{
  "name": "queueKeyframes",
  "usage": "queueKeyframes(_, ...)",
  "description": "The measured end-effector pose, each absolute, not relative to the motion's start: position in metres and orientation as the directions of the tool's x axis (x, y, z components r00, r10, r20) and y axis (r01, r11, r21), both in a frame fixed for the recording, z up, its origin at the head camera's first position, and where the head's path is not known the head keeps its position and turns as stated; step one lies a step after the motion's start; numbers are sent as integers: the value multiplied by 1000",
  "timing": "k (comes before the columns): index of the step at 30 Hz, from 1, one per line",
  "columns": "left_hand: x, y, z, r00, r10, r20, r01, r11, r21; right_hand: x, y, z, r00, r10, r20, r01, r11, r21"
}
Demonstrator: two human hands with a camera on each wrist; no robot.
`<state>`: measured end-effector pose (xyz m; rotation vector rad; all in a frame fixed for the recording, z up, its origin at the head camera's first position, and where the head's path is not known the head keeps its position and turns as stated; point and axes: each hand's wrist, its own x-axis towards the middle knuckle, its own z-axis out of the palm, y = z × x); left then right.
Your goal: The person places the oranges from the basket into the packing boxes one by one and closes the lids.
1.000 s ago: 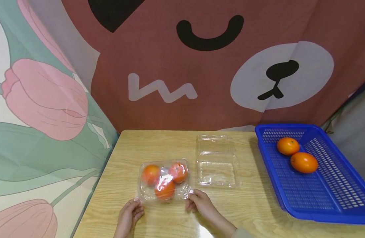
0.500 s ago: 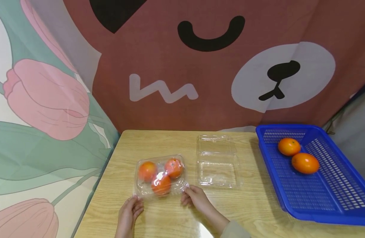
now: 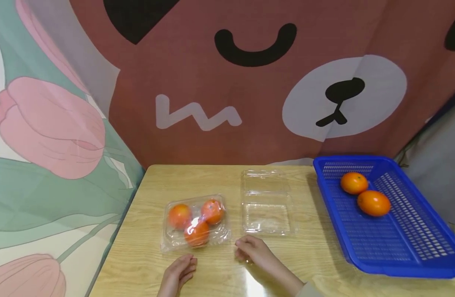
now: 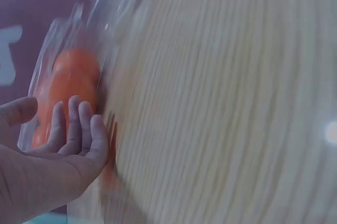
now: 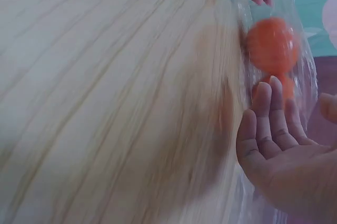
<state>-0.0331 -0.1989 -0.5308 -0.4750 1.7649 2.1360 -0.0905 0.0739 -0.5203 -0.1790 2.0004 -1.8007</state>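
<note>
We judge that one part of the work is all but done: the filled box (image 3: 224, 236), holding three orange fruits (image 3: 196, 235), sits on the table (image 3: 312, 247) just ahead of the left hand (image 3: 178, 273) and to the left of the right hand (image 3: 255, 250). Its clear lid lies down over the fruits. We cannot tell from here whether the edge has snapped all the way, so a last press may be wanted.

Neither hand holds anything. In the wrist views we see the fingers of both loosely bent with the thumbs apart, and from above a gap shows between each hand and the filled box.

What looks left to us is the second box (image 3: 266, 192), just beyond the right hand. It is clear too, with its lid laid back away from the hands, and we see no fruit in it. Well off to the right of the right hand stands the blue basket (image 3: 355, 259), where two loose fruits (image 3: 373, 203) lie touching in the far part. If the second box is meant to be filled like the first, we would say that share of the work is not yet begun.
</note>
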Motion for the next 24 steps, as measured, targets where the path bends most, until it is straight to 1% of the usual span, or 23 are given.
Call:
queueKeyframes(5, -34, -166, -531, -897, 120, -426, -437, -91, 895, -83, 100, -517, -897, -378, -228, 173, 175, -969)
queueKeyframes(11, -41, -124, -532, -925, 140, -353, -358, -8, 934, -74, 130, -516, -914, -319, -249, 197, 186, -963)
queueKeyframes(16, -45, -95, -535, -949, 136, -283, -288, -18, 957, -65, 151, -518, -937, -238, -258, 220, 175, -960)
queueKeyframes(21, -52, -74, -542, -970, 136, -202, -214, -72, 974, -58, 168, -520, -946, -180, -270, 241, 167, -956)
queueKeyframes(24, -57, -61, -544, -978, 114, -174, -185, -88, 979, -55, 176, -520, -951, -144, -273, 247, 171, -954)
